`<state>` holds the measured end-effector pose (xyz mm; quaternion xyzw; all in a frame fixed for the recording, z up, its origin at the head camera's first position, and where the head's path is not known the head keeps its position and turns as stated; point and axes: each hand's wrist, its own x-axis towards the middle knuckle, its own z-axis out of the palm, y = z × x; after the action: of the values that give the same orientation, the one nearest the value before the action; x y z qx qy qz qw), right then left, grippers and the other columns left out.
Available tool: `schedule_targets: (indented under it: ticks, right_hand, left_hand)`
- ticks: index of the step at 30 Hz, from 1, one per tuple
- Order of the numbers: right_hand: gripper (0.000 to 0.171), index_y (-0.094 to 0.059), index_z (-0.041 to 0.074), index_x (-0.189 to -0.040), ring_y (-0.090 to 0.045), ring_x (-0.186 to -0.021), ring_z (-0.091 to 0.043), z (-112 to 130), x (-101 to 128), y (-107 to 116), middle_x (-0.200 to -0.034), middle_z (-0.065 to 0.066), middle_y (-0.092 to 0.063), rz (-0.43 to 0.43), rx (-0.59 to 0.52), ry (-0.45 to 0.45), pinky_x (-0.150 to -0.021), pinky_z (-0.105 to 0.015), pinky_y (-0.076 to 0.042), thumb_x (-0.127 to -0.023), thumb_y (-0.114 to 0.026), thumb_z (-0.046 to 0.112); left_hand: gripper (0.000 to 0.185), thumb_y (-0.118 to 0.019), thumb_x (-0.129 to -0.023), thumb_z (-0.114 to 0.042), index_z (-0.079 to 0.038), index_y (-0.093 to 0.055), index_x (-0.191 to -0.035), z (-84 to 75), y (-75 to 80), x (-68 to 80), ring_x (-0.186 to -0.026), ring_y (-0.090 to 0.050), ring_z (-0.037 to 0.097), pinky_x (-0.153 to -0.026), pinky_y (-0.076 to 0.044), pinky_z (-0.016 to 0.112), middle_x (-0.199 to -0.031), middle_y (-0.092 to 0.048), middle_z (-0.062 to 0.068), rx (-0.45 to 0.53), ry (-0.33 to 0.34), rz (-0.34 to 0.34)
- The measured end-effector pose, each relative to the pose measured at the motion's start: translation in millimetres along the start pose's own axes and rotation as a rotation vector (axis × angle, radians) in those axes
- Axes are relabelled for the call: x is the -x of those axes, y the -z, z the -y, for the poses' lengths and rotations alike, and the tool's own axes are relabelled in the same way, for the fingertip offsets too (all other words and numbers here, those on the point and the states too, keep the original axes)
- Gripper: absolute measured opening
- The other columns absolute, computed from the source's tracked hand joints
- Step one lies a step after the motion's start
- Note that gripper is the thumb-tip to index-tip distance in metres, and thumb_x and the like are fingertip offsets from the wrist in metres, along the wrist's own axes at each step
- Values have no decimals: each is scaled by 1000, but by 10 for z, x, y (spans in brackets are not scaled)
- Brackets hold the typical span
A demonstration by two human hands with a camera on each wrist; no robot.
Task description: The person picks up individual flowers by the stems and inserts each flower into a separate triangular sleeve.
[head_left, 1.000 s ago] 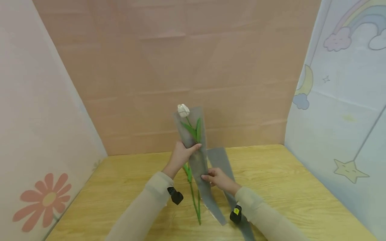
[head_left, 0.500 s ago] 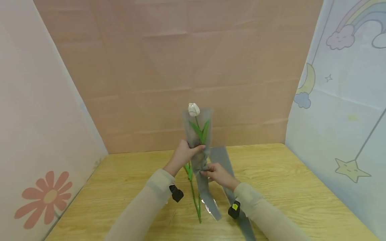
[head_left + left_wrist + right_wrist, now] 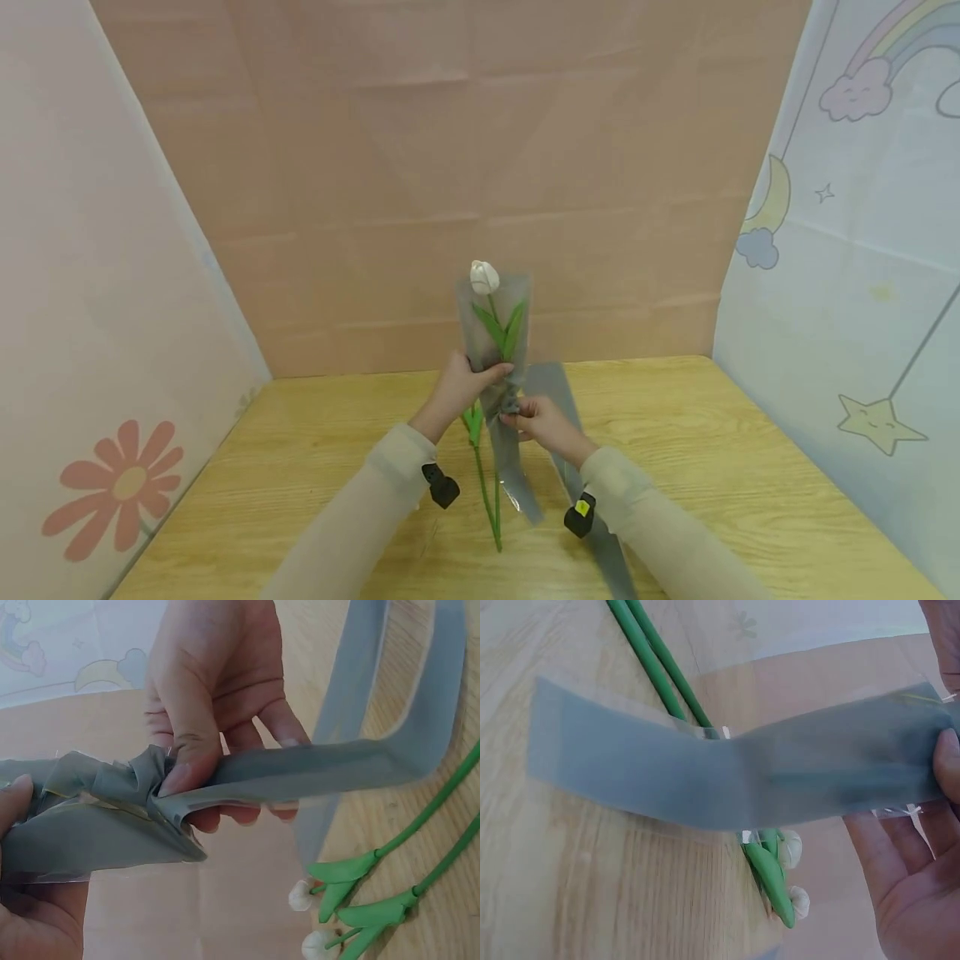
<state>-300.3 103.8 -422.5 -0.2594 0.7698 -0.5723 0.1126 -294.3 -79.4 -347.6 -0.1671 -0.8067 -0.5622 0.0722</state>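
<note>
A white tulip (image 3: 484,277) with green leaves stands upright inside a grey translucent sleeve (image 3: 497,333). My left hand (image 3: 468,379) grips the sleeve and stem just below the leaves. Right under it, my right hand (image 3: 525,417) pinches the sleeve where it is bunched into folds (image 3: 142,776), thumb on top. The sleeve's flat tail (image 3: 519,487) hangs down to the table. The left wrist view has the right hand (image 3: 210,712) on the grey band (image 3: 315,769). The same band (image 3: 742,780) crosses the right wrist view, with the right palm (image 3: 915,892) at its edge.
Two more tulips lie on the wooden table (image 3: 712,467), green stems (image 3: 487,500) toward me and white buds (image 3: 304,896) under my hands. More grey sleeves (image 3: 551,387) lie to the right of the stems. Pink and pastel backdrop panels (image 3: 450,167) close in the table.
My right hand has slid up the sleeve toward the left hand, bunching the wrap there. The tail has lifted and shortened. The tulip has shifted slightly right.
</note>
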Motion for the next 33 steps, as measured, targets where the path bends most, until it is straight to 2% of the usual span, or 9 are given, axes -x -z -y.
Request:
schedule_targets:
  ticks: [3, 7, 10, 14, 17, 21, 26, 31, 33]
  right_hand:
    - [23, -67, -7, -93, -64, -98, -14, 0, 9, -4, -98, -5, -69, -14, -19, 15, -85, -49, -54, -98, -57, 13]
    - [29, -67, -9, -109, -65, -102, -20, -8, 3, -12, -107, -15, -69, -29, -20, 29, -85, -47, -55, -98, -57, 17]
    - [32, -66, -7, -114, -64, -105, -25, -26, 7, -24, -113, -18, -68, -28, -6, 22, -86, -46, -55, -98, -58, 20]
    - [32, -66, -3, -118, -63, -109, -27, -46, 25, -31, -120, -19, -66, -14, 28, 17, -85, -44, -55, -98, -58, 21]
    - [30, -68, -2, -113, -63, -108, -27, -49, 27, -27, -118, -19, -66, -6, 41, 24, -84, -43, -55, -98, -58, 22]
    - [28, -69, -3, -100, -65, -106, -25, -60, 17, -24, -113, -15, -68, 5, 32, 11, -84, -43, -56, -98, -59, 24]
    - [31, -70, -2, -101, -67, -98, -19, -85, -2, -19, -101, -8, -70, 22, -15, -8, -85, -44, -56, -97, -60, 27]
    - [35, -68, -3, -103, -67, -94, -14, -102, -7, -5, -97, -3, -70, 11, -62, 7, -85, -44, -56, -97, -60, 31]
    - [35, -68, -3, -104, -67, -94, -14, -114, -9, 1, -97, -2, -70, 14, -79, 3, -86, -45, -55, -97, -60, 31]
  left_hand:
    - [40, -74, -86, -36, -4, -64, -108, -42, 31, -1, -91, -69, 22, -78, -56, 39, -103, -71, 13, 49, 0, 13]
    - [30, -67, -92, -23, 1, -63, -110, -198, 157, -27, -84, -67, 14, -73, -56, 30, -101, -70, 16, 120, -106, -17]
    - [27, -61, -95, -11, 7, -59, -115, -361, 290, -66, -83, -62, 8, -73, -52, 23, -100, -66, 17, 204, -271, -129]
    - [23, -57, -97, -10, 8, -58, -112, -569, 455, -127, -84, -58, 6, -75, -52, 21, -96, -63, 3, 288, -376, -312]
    - [22, -61, -96, -13, 7, -61, -104, -670, 540, -175, -82, -59, 5, -75, -52, 21, -90, -63, -7, 283, -371, -390]
    - [24, -65, -93, -16, 8, -64, -95, -752, 598, -214, -74, -58, 7, -71, -51, 20, -82, -63, -7, 255, -366, -455]
    - [22, -67, -92, -17, 5, -65, -91, -849, 643, -228, -72, -59, 7, -72, -53, 20, -80, -63, -6, 328, -390, -539]
    - [11, -68, -91, -13, -3, -66, -87, -875, 649, -252, -72, -60, 6, -72, -53, 19, -78, -64, -7, 404, -412, -540]
    - [7, -67, -91, -12, -6, -66, -88, -864, 632, -257, -74, -60, 5, -72, -53, 19, -79, -65, -8, 440, -384, -515]
